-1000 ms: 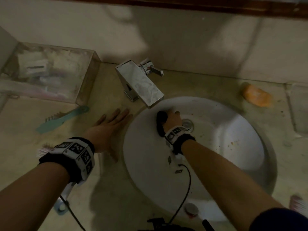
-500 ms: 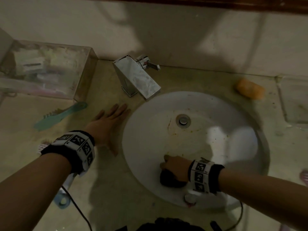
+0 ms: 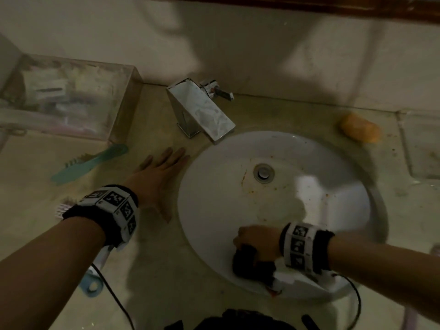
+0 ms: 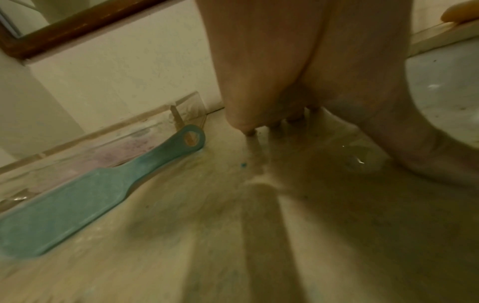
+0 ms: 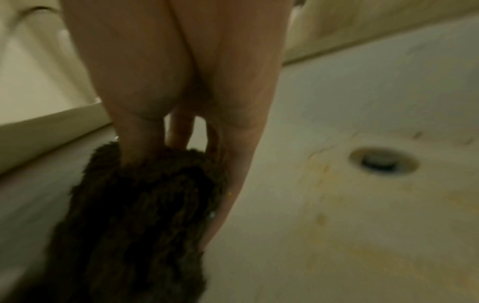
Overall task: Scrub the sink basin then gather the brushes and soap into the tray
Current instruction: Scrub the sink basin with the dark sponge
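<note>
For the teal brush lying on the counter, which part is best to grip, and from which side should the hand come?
Grip the teal brush by its narrow handle, the end with the hanging hole, which points toward the left hand. That hand rests flat on the counter beside it, so it is probably easiest to come from above and from the right. The wide bristle head lies farther left.

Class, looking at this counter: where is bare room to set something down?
Bare counter lies between the faucet and orange soap. Crowded: the left, with tray, teal brush and left hand.
</note>
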The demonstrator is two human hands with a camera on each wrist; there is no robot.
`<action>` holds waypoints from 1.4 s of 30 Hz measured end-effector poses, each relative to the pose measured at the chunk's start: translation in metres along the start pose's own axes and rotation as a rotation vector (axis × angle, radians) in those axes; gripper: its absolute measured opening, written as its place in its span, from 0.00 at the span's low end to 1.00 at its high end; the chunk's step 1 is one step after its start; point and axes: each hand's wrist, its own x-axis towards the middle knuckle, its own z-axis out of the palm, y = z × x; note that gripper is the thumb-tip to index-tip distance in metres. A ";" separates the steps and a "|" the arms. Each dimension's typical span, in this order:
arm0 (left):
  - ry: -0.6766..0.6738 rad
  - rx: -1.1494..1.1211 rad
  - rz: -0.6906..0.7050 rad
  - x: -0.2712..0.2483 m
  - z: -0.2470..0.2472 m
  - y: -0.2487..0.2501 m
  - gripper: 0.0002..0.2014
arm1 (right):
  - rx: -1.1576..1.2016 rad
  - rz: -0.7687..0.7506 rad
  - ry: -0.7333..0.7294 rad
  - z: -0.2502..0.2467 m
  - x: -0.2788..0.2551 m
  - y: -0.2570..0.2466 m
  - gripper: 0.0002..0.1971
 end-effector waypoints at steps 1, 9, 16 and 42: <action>0.000 -0.003 -0.003 0.000 0.000 0.000 0.71 | -0.018 -0.009 -0.036 0.006 0.000 -0.003 0.19; 0.004 0.008 -0.025 -0.001 -0.001 0.001 0.72 | -0.080 0.285 0.167 -0.002 0.021 0.023 0.24; 0.011 0.020 -0.038 0.000 0.001 0.002 0.72 | -0.018 0.132 -0.020 -0.005 -0.019 0.035 0.24; -0.010 0.011 -0.062 -0.001 -0.004 0.006 0.72 | -0.090 0.184 -0.084 0.030 -0.035 0.025 0.20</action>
